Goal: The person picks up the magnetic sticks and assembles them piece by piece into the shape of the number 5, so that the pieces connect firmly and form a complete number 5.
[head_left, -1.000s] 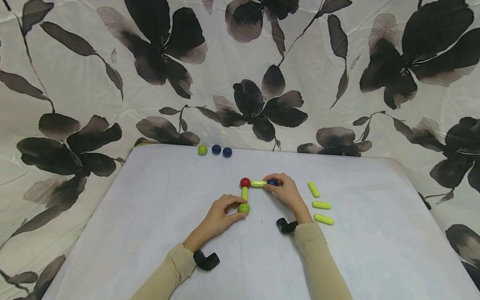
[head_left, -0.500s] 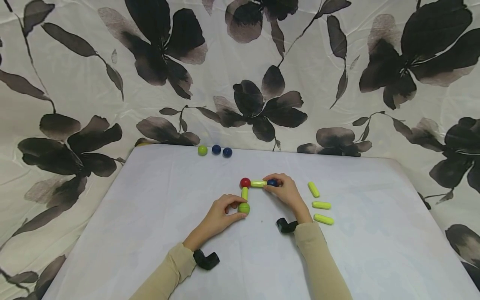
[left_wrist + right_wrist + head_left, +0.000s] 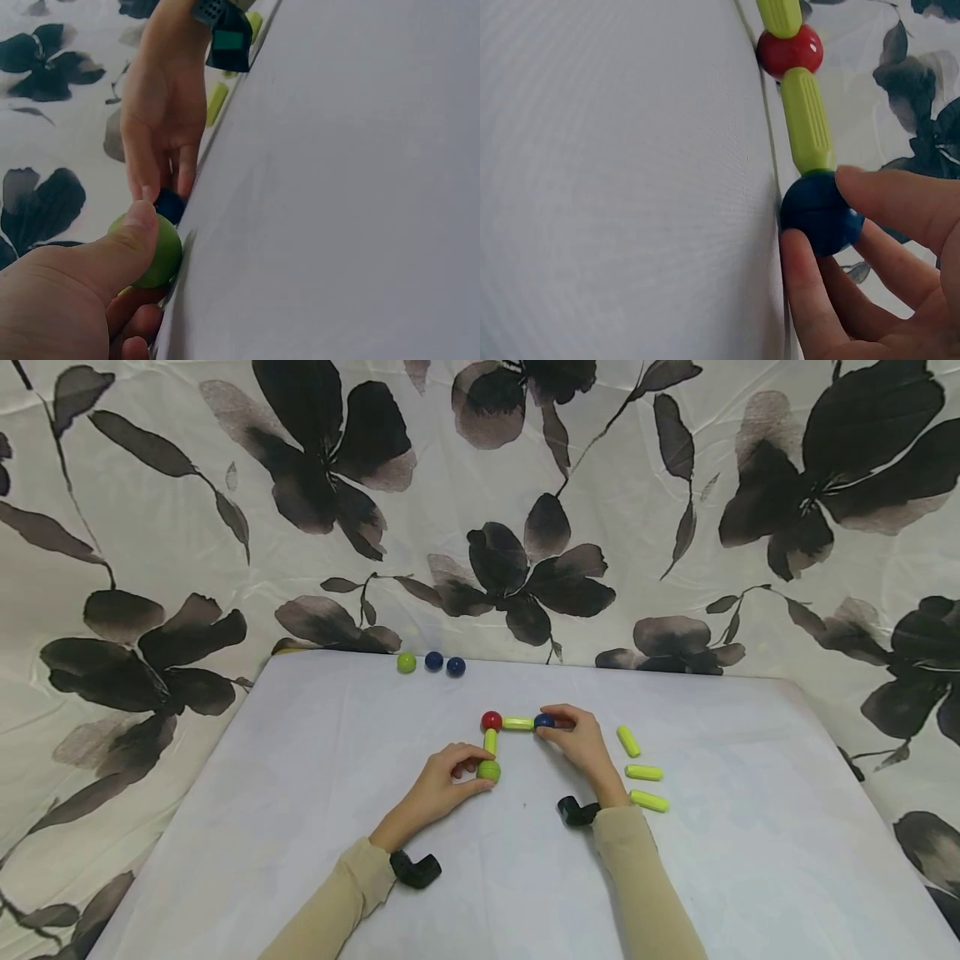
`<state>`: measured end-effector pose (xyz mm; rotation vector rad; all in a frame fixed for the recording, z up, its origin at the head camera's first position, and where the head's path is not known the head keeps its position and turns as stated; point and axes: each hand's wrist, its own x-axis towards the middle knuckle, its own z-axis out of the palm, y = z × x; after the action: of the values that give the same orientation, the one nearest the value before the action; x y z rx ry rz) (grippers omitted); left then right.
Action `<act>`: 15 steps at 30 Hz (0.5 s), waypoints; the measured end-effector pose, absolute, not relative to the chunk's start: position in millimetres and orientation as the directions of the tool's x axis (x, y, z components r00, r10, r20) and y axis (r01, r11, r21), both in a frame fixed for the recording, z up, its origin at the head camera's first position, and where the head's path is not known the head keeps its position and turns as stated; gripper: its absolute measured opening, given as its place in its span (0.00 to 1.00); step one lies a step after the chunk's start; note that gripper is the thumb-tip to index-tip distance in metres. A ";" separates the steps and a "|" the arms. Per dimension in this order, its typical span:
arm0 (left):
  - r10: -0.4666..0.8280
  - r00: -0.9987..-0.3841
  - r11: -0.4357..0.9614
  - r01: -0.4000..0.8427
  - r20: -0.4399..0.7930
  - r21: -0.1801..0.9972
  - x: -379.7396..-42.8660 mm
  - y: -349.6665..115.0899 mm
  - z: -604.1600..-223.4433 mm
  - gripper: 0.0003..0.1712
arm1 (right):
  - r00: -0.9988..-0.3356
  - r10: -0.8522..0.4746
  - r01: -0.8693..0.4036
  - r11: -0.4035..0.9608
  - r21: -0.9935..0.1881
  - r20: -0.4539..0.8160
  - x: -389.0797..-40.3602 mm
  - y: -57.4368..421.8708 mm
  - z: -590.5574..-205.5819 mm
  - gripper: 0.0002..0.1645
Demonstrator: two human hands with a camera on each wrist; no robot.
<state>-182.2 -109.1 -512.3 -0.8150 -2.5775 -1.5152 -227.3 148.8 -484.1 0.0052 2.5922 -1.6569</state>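
Note:
A red ball (image 3: 491,721) forms the corner of an L-shaped piece on the white table. One yellow-green rod (image 3: 517,724) runs right from it to a blue ball (image 3: 819,214); a second rod (image 3: 491,742) comes down toward me to a green ball (image 3: 489,771). My left hand (image 3: 438,787) pinches the green ball between thumb and fingers, as the left wrist view also shows. Thumb and fingers of my right hand (image 3: 585,747) hold the blue ball. In the right wrist view both rods touch the red ball.
Several loose parts lie about: yellow-green rods (image 3: 643,772) to the right of my right hand, and a green ball (image 3: 407,662) beside two blue balls (image 3: 445,664) at the table's far edge. A floral cloth (image 3: 480,485) hangs behind the white table (image 3: 300,827).
My right hand's fingers have shifted slightly right on the blue ball, so more of the rod beside it shows. The left hand keeps its hold on the green ball.

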 end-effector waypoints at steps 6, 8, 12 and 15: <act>0.411 -0.863 0.380 0.455 0.294 0.806 -196.7 -107.1 -513.9 0.21 | -0.998 -0.015 0.051 0.377 -0.925 -0.061 -228.5 148.4 -484.6 0.28; 0.411 -0.866 0.378 0.447 0.286 0.810 -201.2 -105.8 -513.6 0.20 | -0.998 -0.020 0.047 0.373 -0.927 -0.059 -228.7 148.6 -484.4 0.30; 0.410 -0.873 0.386 0.428 0.264 0.817 -207.7 -103.9 -514.7 0.20 | -0.997 -0.033 0.051 0.370 -0.928 -0.067 -229.0 149.1 -483.5 0.34; 0.407 -0.876 0.391 0.423 0.258 0.818 -209.0 -104.1 -515.4 0.20 | -0.996 -0.039 0.055 0.364 -0.930 -0.074 -228.6 149.3 -483.1 0.35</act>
<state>-209.0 -104.1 -515.4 -0.7773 -2.6065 -1.5400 -228.6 149.3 -483.1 0.0148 2.5242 -1.7266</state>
